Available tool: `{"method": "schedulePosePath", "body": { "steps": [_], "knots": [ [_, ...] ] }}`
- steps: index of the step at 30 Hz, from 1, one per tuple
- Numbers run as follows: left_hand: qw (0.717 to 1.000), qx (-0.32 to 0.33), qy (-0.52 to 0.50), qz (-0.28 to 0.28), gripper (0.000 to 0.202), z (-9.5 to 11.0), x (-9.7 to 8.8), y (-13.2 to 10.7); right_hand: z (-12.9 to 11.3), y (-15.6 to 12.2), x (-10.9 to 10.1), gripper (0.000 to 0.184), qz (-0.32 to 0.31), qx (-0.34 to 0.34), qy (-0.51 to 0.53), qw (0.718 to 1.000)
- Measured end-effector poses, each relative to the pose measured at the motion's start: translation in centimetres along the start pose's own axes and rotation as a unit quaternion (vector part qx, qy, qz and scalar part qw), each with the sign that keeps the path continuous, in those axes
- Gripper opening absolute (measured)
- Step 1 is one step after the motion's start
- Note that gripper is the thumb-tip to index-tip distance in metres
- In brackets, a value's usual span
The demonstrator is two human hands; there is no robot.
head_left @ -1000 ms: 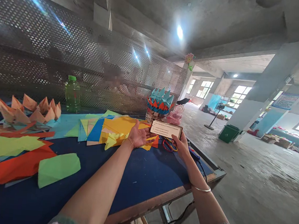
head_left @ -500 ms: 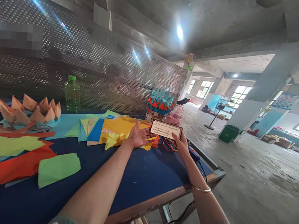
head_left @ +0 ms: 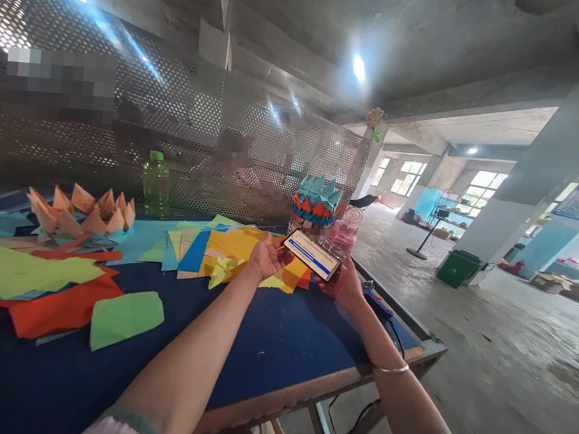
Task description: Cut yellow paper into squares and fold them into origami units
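A smartphone (head_left: 311, 255) with a lit screen of text lines and a blue bar is held sideways above the table, its right end tilted down. My right hand (head_left: 345, 285) grips its right end. My left hand (head_left: 267, 259) is at the phone's left end, fingers curled against its edge and partly hidden. Below and behind lie yellow and orange paper sheets (head_left: 237, 243) and a small folded yellow piece (head_left: 223, 272). A layered folded-paper piece (head_left: 318, 199) in teal, red and blue stands behind the phone.
On the blue table (head_left: 269, 349) stand a ring of folded orange paper (head_left: 82, 211), a green-capped bottle (head_left: 156, 183) and a pink clear container (head_left: 344, 231). Loose coloured sheets (head_left: 128, 318) lie left. A blue-handled tool with a cable (head_left: 379, 304) lies near the right edge. A perforated screen (head_left: 187, 122) stands behind.
The phone has tilted, its right end lower, and its screen now shows a blue bar. My left hand's spread fingers have curled in at its left end. The view has shifted slightly left.
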State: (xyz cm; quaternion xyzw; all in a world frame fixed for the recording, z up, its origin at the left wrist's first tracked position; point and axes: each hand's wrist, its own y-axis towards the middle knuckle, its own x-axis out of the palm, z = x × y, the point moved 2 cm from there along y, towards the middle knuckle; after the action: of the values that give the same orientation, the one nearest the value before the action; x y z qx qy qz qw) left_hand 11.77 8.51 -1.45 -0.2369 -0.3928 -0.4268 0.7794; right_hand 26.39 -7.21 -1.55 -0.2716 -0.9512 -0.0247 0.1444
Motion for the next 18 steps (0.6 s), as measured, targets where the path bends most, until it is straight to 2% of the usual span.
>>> {"method": "schedulePosePath", "body": {
  "steps": [4,8,13,18],
  "knots": [
    [0.999,0.013,0.024,0.018,0.056,0.7,0.1,-0.2,0.2,0.2,0.8,0.059,-0.064,0.078,0.007,0.995],
    [0.998,0.010,0.060,0.020,0.058,1.2,0.6,-0.6,0.8,0.6,2.1,0.059,-0.121,0.126,0.002,0.985],
    [0.993,0.016,0.106,0.040,0.059,1.6,0.8,-0.8,1.0,0.4,3.9,0.055,-0.187,0.139,0.001,0.972],
    [0.987,0.038,0.146,0.059,0.057,1.7,0.9,-0.9,0.8,-0.4,4.9,0.041,-0.207,0.123,0.011,0.970]
  ]
}}
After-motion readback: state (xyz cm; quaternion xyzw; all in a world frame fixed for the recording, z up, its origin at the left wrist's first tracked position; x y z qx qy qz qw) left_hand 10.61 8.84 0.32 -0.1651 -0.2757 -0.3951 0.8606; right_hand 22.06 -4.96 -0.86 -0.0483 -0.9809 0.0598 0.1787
